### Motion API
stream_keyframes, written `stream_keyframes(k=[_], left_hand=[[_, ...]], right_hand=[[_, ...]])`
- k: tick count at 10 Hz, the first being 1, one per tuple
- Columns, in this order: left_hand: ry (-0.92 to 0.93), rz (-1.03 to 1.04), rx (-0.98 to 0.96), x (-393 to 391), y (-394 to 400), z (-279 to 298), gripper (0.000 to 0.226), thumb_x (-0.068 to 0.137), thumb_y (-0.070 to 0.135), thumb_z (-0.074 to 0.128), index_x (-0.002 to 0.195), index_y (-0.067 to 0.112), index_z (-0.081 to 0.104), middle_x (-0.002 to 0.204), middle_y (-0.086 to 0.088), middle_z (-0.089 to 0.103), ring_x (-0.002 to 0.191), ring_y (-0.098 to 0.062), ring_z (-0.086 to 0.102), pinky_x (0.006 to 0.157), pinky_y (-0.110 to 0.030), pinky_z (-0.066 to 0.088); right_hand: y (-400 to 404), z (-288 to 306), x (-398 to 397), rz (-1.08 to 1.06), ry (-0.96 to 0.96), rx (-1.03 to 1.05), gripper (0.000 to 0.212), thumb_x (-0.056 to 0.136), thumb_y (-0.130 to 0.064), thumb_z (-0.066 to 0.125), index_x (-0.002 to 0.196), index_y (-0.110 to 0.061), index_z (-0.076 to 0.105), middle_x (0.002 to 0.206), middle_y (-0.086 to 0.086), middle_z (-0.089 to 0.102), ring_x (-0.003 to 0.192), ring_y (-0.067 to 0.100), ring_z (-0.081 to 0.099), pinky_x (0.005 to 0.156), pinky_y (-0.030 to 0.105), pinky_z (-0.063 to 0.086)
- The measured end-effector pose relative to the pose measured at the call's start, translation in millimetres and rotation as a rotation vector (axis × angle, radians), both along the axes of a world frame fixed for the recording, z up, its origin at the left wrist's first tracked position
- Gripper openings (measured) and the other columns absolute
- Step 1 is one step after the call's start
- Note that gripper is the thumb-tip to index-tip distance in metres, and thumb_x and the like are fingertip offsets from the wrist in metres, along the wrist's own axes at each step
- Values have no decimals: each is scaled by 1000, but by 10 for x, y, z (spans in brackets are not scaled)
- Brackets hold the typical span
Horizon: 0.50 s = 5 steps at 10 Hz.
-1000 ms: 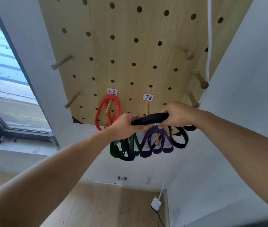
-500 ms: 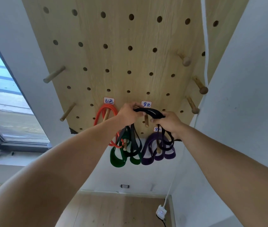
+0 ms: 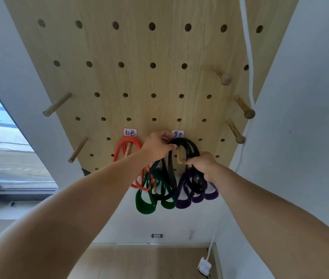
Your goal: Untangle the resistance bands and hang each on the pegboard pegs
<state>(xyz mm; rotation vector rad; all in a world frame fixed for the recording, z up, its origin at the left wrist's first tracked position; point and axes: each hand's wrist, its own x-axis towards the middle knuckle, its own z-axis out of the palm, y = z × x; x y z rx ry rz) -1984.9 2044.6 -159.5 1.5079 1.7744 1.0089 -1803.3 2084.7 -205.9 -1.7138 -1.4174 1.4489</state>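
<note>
- Head view: both bare arms reach up to a wooden pegboard (image 3: 139, 81) mounted on a grey wall.
- Black band (image 3: 187, 143) is looped over the peg (image 3: 179, 156) under the right-hand handwritten label (image 3: 177, 134); its strands hang down in front of the green and purple bands.
- Left hand (image 3: 156, 147) pinches the top left of the black loop, fingers curled round it just beside the label.
- Right hand (image 3: 204, 165) grips the right side of the same loop lower down, fingers curled round the strands; cannot tell if it also catches the purple band behind.
- Red band (image 3: 127, 142) hangs on its own peg under the left label (image 3: 129, 132); its lower part passes behind the left forearm.
- Green band (image 3: 145, 204) hangs from a lower peg (image 3: 154, 186), between red and purple, loops dangling below the board edge.
- Purple band (image 3: 183, 202) hangs right of green, partly hidden by the right hand and the black strands; its peg is not visible.
- Spare pegs: two plain ones on the left edge (image 3: 57, 104), three knobbed ones on the right edge (image 3: 244, 107), all bare.
- White cable (image 3: 248, 47) runs down the right side of the board to a white plug block (image 3: 204, 266) near the floor.
- Wall socket (image 3: 156, 236) low on the wall; window (image 3: 0, 137) at left.
</note>
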Motion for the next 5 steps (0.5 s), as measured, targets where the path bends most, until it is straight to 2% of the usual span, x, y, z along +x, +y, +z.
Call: stream_keyframes(k=[1,2,3,4,5], left_hand=[[-29,-19,-81,-80,-65,-49,45,86,12,77,129,18,63,116,4,68,114,-15,63,105,-35,50],[5,-9,-123,-143,-82,-127,55,84,15,80,135,19,60,120,4,66,114,-16,62,105,-37,50],[-9,20,-147,-186,-75,-175,56,83,17,82,135,17,60,123,-1,68,114,-19,64,104,-38,52],[-44,43,-165,-219,-66,-217,56,83,19,82,135,16,60,122,-2,69,111,-18,65,100,-34,53],[-75,97,-150,-223,-61,-233,54,83,21,83,132,16,62,123,-2,69,111,-19,65,99,-35,54]], right_hand=[[-43,70,-23,84,-67,-17,71,69,-17,94,131,-5,63,126,15,69,116,34,65,100,46,55],[-37,137,-3,96,-65,119,80,68,-13,95,139,-7,58,136,11,66,124,30,62,104,39,51],[-25,248,46,105,-99,220,84,76,-12,91,149,-8,49,147,10,58,131,27,57,91,24,48],[10,272,109,131,-144,264,84,81,-17,87,153,-9,45,155,9,49,139,27,50,100,27,46],[-21,289,153,125,-152,263,78,84,-20,85,151,-11,46,154,10,50,139,27,50,109,31,40]])
